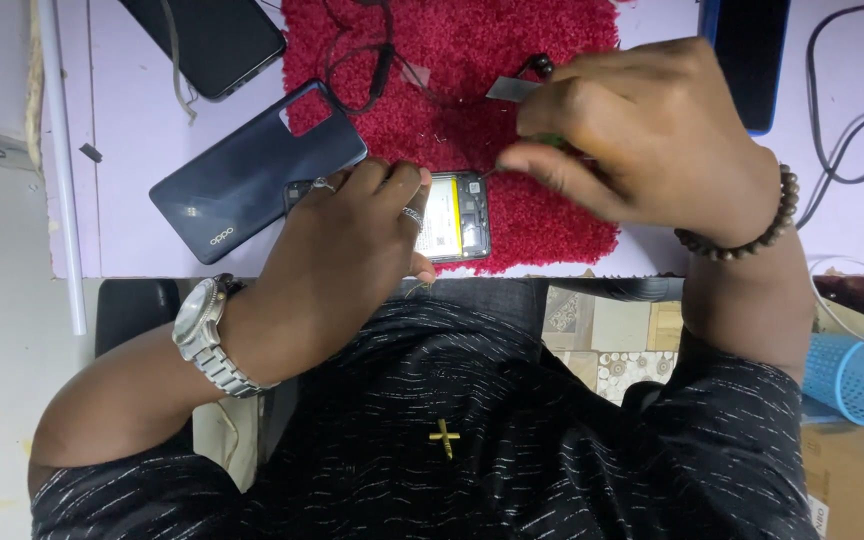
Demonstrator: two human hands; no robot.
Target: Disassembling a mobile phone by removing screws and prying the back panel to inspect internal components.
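Left hand [352, 225] pressing down, fingers clamping the opened smartphone [455, 215] at the red mat's [512, 60] near edge; right hand [642, 135] pinching a thin tool [542, 135], tip hidden; a slip risks gouging the exposed battery; removed back cover [252, 170] lying left

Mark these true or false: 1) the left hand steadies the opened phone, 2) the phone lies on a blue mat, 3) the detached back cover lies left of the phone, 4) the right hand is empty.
1) True: the left hand rests on the opened phone.
2) False: it lies on a red mat.
3) True: the dark blue back cover lies to its left.
4) False: the right hand pinches a thin tool in its fingers.
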